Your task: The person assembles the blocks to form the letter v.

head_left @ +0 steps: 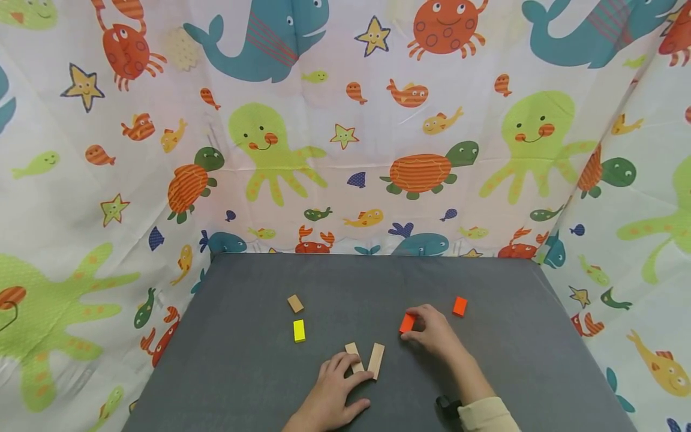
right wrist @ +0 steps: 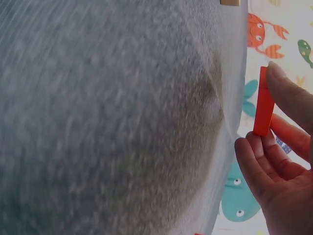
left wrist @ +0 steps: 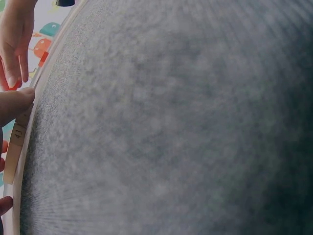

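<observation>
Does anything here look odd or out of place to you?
Only mildly: the two long wooden blocks by the left hand lie askew, slanting toward each other at their near ends instead of parallel. Nothing looks spilled or damaged.

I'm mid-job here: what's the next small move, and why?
Probably carry the held orange block toward the nearer long wooden block: the right hand grips it, bare table separates the two blocks, and the left hand touches the other long wooden block, perhaps steadying it.
</observation>
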Action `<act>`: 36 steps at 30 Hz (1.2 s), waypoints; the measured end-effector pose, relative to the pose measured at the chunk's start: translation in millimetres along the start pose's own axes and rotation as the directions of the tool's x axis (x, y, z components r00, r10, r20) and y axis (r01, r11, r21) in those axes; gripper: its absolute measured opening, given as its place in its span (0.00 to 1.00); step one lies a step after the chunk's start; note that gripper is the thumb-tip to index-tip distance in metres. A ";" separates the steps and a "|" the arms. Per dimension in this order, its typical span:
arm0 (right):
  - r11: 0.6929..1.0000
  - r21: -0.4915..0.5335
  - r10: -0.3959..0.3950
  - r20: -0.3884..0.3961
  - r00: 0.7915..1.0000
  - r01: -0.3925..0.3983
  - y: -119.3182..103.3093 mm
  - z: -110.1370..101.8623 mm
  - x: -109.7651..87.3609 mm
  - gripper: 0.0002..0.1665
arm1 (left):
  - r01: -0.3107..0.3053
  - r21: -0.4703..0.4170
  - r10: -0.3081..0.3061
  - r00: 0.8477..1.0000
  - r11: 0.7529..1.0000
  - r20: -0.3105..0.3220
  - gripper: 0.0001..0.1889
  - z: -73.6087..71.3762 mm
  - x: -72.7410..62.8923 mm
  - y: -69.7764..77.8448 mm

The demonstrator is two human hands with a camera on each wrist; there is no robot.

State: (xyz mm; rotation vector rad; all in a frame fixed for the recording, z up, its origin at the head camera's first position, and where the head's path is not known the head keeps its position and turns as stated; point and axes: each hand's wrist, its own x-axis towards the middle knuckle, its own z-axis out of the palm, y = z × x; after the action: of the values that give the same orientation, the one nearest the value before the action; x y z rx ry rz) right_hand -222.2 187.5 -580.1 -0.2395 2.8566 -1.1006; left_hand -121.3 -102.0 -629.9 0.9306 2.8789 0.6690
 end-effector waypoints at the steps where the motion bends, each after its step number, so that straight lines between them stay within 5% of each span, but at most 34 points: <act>1: 1.000 0.001 -0.002 0.000 1.000 0.002 -1.3 0.9 0.2 0.35 | 0.003 -0.001 -0.003 1.000 1.000 0.001 0.24 0.0 0.0 0.1; 26: 0.995 0.069 -0.071 0.039 0.997 0.068 -23.0 32.9 6.7 0.33 | -0.007 -0.001 0.007 1.000 1.000 0.002 0.23 2.1 0.6 -2.0; 36: 0.993 0.094 -0.081 0.088 0.993 0.072 -27.0 41.7 8.3 0.34 | 0.032 -0.025 -0.030 0.998 0.999 0.053 0.23 -0.2 1.5 -0.8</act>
State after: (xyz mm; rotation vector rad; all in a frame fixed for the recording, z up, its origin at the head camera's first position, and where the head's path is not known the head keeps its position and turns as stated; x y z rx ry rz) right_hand -222.1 138.7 -592.9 -0.3863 2.7301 -1.1964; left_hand -123.0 -101.8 -629.9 0.8846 2.8255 0.6675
